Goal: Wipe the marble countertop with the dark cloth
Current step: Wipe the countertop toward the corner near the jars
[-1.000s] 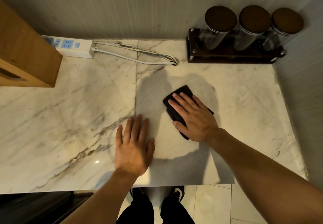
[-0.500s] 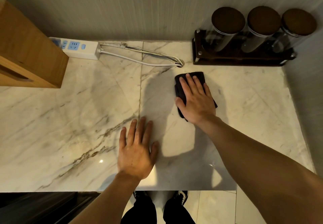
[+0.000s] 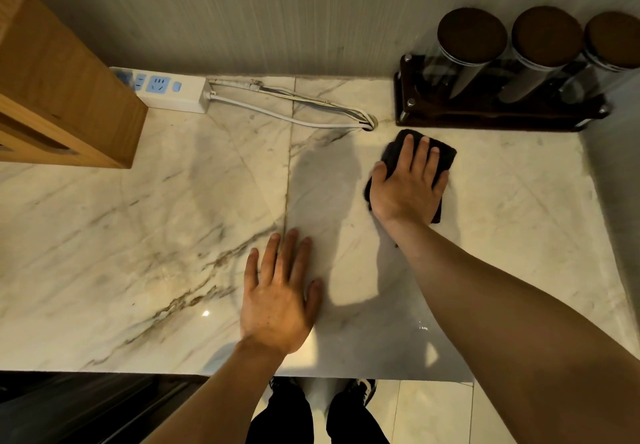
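While my left hand (image 3: 277,299) is lying flat and open on the marble countertop (image 3: 138,235) near the front edge, fingers spread and holding nothing, my right hand (image 3: 410,187) is pressing palm-down on the dark cloth (image 3: 445,156), fingers extended over it rather than curled around it. The cloth is sitting folded on the marble toward the back right, just in front of the dark wooden rack (image 3: 491,119) carrying three jars with brown lids (image 3: 471,36), and near the looped end of the white cable (image 3: 294,119) running from the power strip (image 3: 169,91)
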`<state>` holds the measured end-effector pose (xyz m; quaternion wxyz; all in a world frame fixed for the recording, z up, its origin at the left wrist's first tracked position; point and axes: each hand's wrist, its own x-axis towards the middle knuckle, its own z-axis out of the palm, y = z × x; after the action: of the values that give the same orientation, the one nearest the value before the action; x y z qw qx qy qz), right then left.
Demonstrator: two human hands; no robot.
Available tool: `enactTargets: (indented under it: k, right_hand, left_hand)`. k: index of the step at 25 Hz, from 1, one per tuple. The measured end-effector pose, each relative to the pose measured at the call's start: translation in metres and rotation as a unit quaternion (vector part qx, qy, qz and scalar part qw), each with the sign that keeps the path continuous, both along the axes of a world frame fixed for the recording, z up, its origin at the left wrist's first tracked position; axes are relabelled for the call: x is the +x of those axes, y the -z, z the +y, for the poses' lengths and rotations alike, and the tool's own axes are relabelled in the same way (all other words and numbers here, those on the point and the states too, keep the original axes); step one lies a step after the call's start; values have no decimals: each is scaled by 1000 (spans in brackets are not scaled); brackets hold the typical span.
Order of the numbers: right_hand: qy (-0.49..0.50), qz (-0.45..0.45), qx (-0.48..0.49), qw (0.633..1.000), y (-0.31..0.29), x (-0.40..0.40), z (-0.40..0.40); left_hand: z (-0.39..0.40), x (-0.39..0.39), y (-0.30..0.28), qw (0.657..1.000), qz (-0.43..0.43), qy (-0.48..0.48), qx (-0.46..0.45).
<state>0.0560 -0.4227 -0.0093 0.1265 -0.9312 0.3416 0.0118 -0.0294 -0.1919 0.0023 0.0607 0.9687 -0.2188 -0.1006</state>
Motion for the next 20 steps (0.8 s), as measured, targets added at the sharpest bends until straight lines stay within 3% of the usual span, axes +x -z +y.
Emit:
enactTargets:
  k: [11,20]
  right_hand:
    - [59,6,8,998,-2,-52,18]
    - [67,4,-18,998,5,-106,40]
  left_hand:
    - [2,-2,-3,999,-6,3,-31]
    - [0,0,4,1000,2,-9,6]
